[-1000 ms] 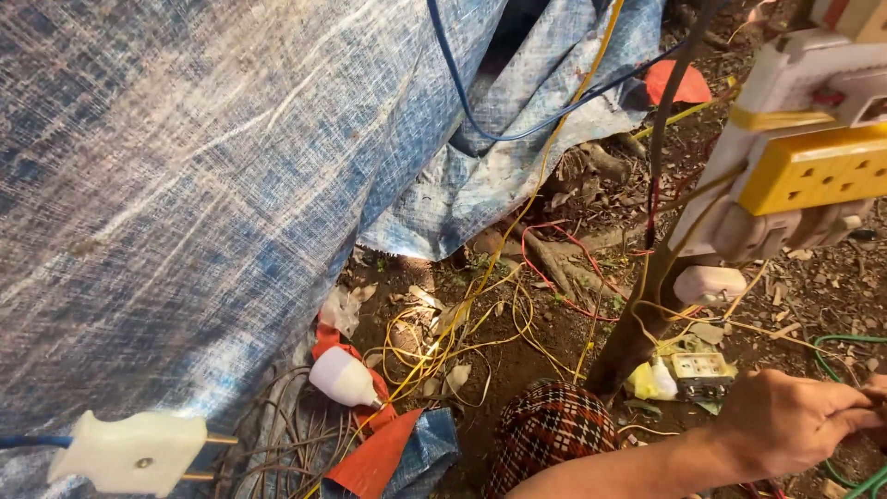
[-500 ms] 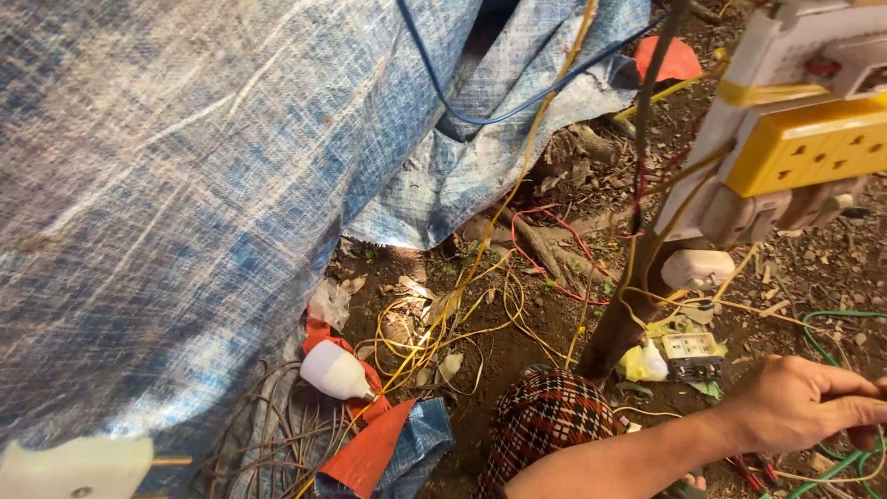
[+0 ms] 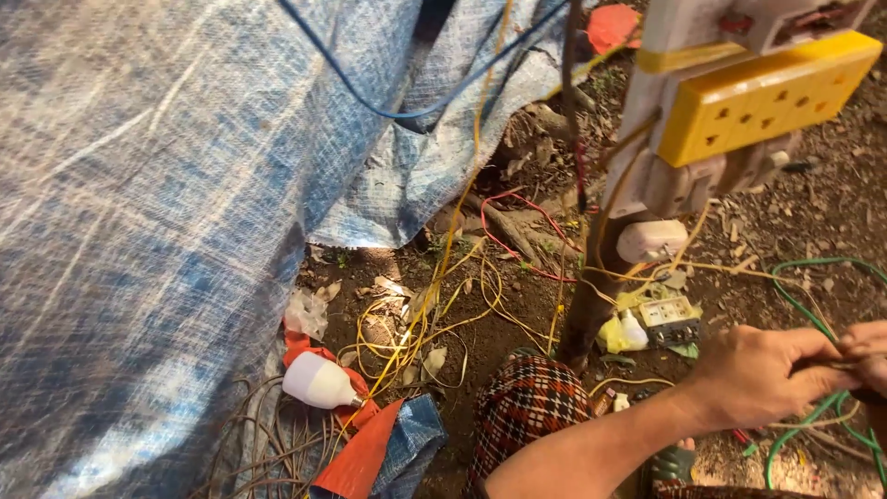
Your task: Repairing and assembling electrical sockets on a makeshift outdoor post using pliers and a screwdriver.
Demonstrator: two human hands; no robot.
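Green wire (image 3: 795, 434) stays pinched in left hand (image 3: 762, 374) fingers; white plug gone from view.

Single head-worn view, angled steeply down at the dirt ground (image 3: 832, 212), close range; tarp (image 3: 166, 203) fills left, hands enter at lower right edge.

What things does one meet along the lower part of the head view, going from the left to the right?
Blue tarpaulin → white bulb → checked cloth → left hand gripping wires → green wire → right hand at the frame edge.
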